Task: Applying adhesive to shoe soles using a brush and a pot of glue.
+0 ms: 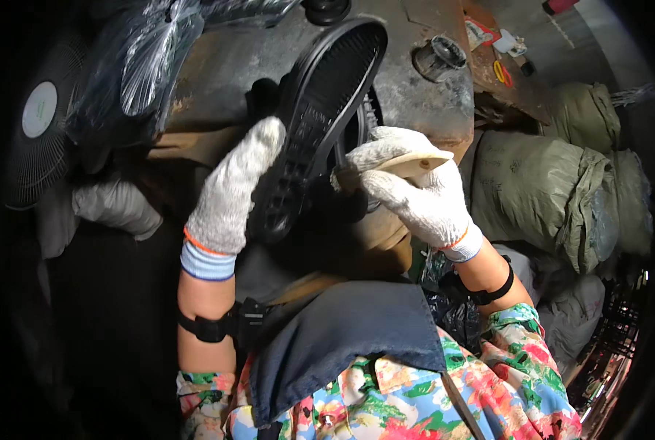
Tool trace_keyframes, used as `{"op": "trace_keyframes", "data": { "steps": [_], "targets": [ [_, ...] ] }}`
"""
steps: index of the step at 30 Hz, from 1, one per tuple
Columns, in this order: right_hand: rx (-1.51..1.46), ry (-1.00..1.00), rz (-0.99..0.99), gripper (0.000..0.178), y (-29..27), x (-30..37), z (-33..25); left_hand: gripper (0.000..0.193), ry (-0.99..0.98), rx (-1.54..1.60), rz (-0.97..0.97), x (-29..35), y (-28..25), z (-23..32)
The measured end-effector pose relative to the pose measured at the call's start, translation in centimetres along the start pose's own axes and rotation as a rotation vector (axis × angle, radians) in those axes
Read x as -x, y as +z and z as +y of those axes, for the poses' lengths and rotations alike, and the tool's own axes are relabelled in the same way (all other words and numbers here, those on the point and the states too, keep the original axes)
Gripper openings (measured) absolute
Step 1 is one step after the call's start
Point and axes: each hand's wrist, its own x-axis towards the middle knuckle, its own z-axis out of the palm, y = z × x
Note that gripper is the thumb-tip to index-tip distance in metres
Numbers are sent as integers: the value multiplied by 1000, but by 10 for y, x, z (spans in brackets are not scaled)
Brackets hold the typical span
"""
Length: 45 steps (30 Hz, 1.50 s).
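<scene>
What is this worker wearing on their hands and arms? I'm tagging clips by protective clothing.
Both the left hand and right hand wear white knitted gloves with orange-trimmed, blue-striped cuffs. A black strap with a buckle circles the left forearm, another black band the right. Short floral sleeves in green, red and blue cover the upper arms.

A fan (pixel 40 121) stands beside green sacks (pixel 540 191).

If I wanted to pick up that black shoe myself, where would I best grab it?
Probably around the heel end, coming from the person's left, as the gloved left hand does now. The black shoe is tilted sole-up, toe pointing away, so the heel is the near, narrow part a palm can wrap. That leaves the right edge free, where the right hand works with a pale tool.
</scene>
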Motion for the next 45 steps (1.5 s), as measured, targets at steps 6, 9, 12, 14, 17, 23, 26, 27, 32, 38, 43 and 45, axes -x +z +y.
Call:
{"op": "trace_keyframes", "data": {
  "steps": [6,9,12,14,17,23,26,27,32,38,43,45],
  "targets": [
    [-1,23,190,20,-31,-35,4,54,-342,64,-266,-6,27,41],
    [94,15,281,21,-53,-56,13,56,-340,129,-250,-3,20,32],
    [217,-224,355,17,-60,-78,15,57,-434,297,-209,-2,31,40],
    [397,-385,379,11,-60,-92,16,64,-438,284,-241,-2,27,36],
    [940,-642,339,12,-48,-82,23,76,-618,597,-177,6,21,20],
    [1024,-799,261,14,-61,-118,16,79,-662,842,-249,11,24,11],
    [1026,-865,216,14,-55,-139,7,81,-650,1026,-331,8,32,16],
    [1015,-825,198,13,-52,-149,8,81,-651,1030,-319,7,34,15],
    [721,-631,319,16,-28,-131,2,77,-548,891,-369,8,42,10],
    [421,-342,526,21,-28,-104,42,79,-565,844,-278,8,31,8],
    [261,-319,470,21,4,-120,56,78,-588,1112,-223,4,48,9],
    [295,-380,420,21,10,-114,49,78,-577,1089,-239,0,43,6]
  ]
}}
